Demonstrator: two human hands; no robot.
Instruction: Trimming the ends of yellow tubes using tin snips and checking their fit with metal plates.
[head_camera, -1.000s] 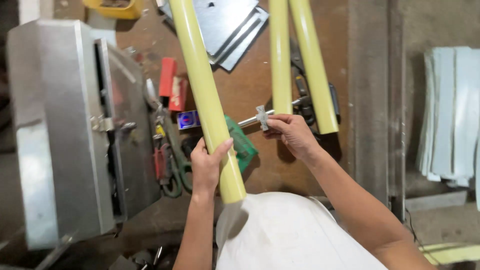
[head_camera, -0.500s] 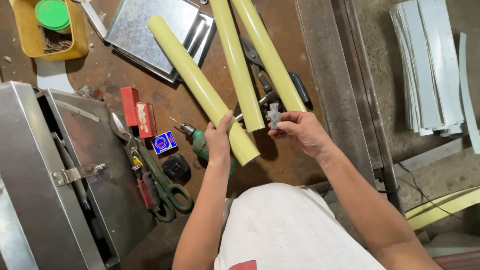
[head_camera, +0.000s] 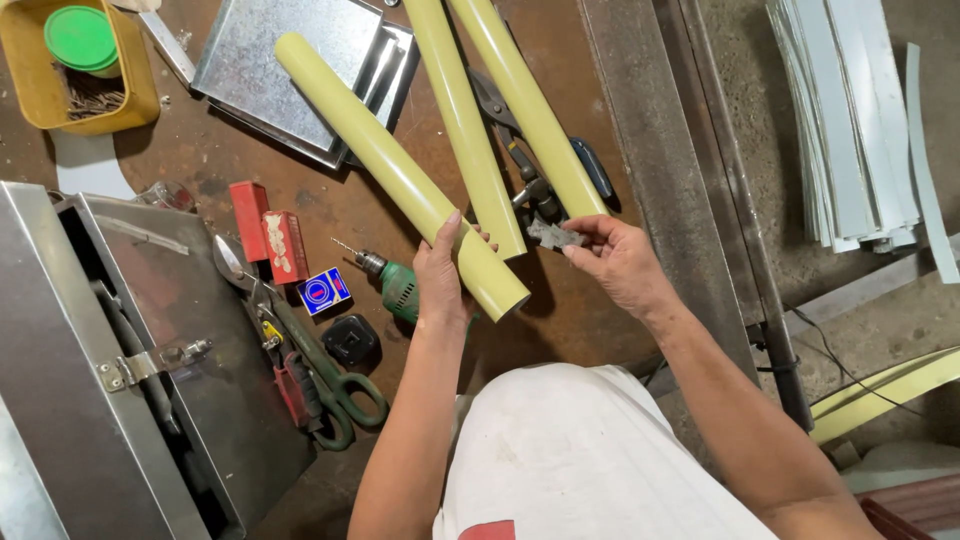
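The person is standing over a rusty brown metal bench (head_camera: 300, 210), and the left hand (head_camera: 441, 275) is wrapping its fingers around the near end of a smooth, pale yellow tube (head_camera: 395, 175) that is running off toward ten o'clock, thumb pressed on top. The right hand (head_camera: 620, 262) is pinching a small, flat grey metal piece (head_camera: 553, 235) between thumb and fingertips, at three o'clock from the tube's end and just beside it. I am counting three such tubes: the held one and two more (head_camera: 470, 130) lying toward twelve o'clock, all round and glossy. Black-handled pliers (head_camera: 520, 165) are peeking out between those two (partly hidden, so I cannot tell their full shape). At nine o'clock from the left hand a green drill (head_camera: 393, 280) with a thin bit is lying flat; beyond it are two small red boxes (head_camera: 268, 232), one blue box (head_camera: 324, 292) and green-handled snips (head_camera: 320, 370). At eleven o'clock shiny galvanised sheets (head_camera: 280, 70) are stacked. In the far corner a yellow plastic tub (head_camera: 125, 95) is holding nails and a round green lid (head_camera: 80, 38). A dull steel box (head_camera: 120, 380) with a hinged clasp is sitting at eight o'clock, and a sheaf of pale strips (head_camera: 850, 130) is lying at two o'clock.
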